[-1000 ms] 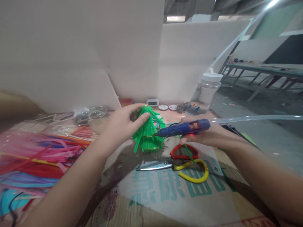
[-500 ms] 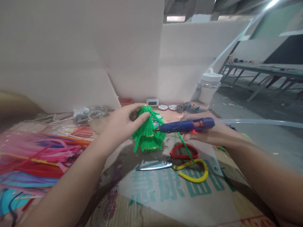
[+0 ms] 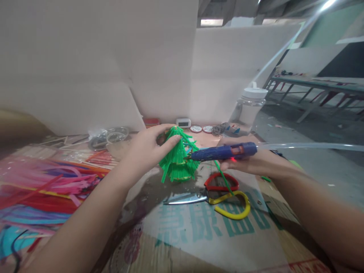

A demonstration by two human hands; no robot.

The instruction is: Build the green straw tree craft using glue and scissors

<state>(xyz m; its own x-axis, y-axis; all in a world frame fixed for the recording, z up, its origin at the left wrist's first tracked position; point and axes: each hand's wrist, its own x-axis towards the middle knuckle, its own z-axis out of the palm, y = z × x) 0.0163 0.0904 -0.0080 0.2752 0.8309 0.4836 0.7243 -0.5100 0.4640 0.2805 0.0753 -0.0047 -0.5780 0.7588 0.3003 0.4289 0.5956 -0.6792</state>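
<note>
A small tiered tree of green pipe cleaners [image 3: 176, 157] stands upright on the work surface. My left hand [image 3: 155, 146] is closed on its upper part, thumb at the front and fingers behind. In my right hand [image 3: 241, 161] is a blue hot glue gun [image 3: 223, 152] with a red light glowing and a long clear glue stick [image 3: 309, 146] out of its back. The gun's nozzle touches or nearly touches the tree's right side, between the tiers. Scissors [image 3: 199, 198] with one red and one yellow handle lie in front, a green pipe cleaner [image 3: 224, 177] across the handles.
Bundles of coloured pipe cleaners [image 3: 57, 189] lie at the left. Wire coils [image 3: 113, 136], a small digital timer [image 3: 183, 123] and a clear bottle with a white lid [image 3: 250, 108] stand along the back, before white boards [image 3: 159, 68].
Very little differs. The glue gun's nozzle has shifted slightly at the tree's right side; my left hand keeps its hold.
</note>
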